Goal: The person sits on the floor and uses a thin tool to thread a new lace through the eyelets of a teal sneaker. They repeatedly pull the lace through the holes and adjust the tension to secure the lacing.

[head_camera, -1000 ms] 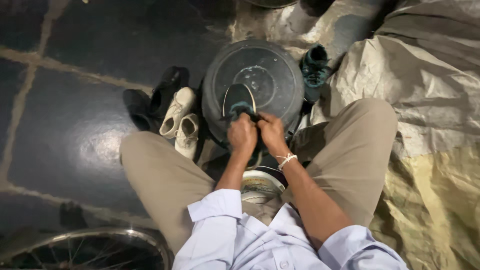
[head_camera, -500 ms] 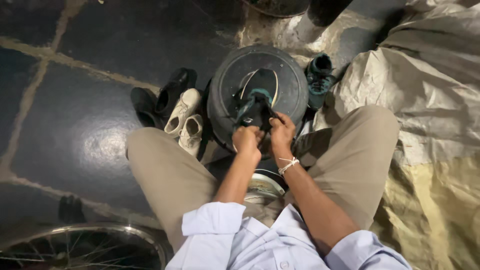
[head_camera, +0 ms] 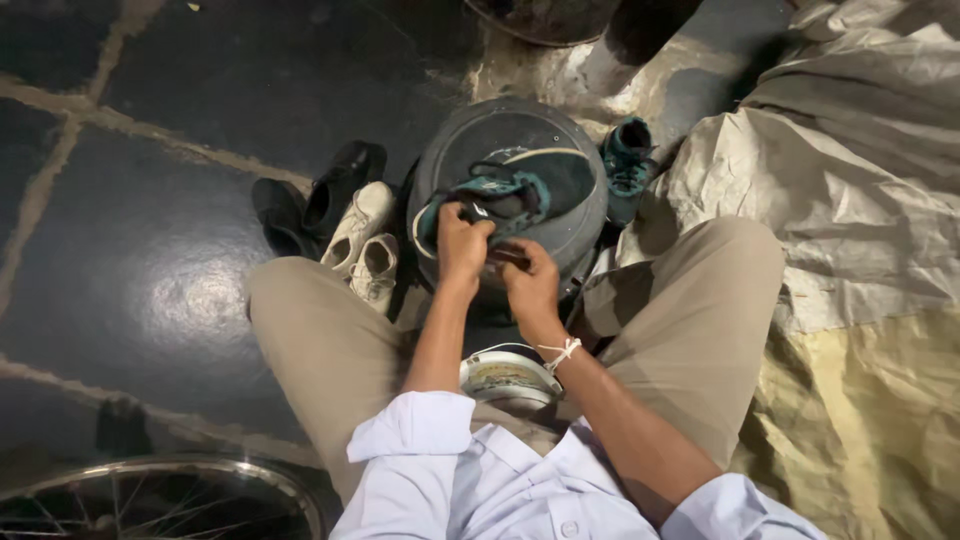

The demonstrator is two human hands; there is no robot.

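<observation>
Left hand [head_camera: 462, 238] fingers clench the teal shoe [head_camera: 500, 195] at its collar; right hand [head_camera: 530, 285] grips its heel. Since 0.5 s ago the shoe has rotated sideways, sole exposed, atop the round black drum [head_camera: 455, 150]. 2 white shoes [head_camera: 365, 245] lie nearby.

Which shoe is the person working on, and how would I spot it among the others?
Find the round dark drum between the person's knees. Lying across its top is the dark teal shoe, gripped by the left hand and right hand. Its mate stands on the floor to the right, and the white pair and black pair sit to the left.
</observation>
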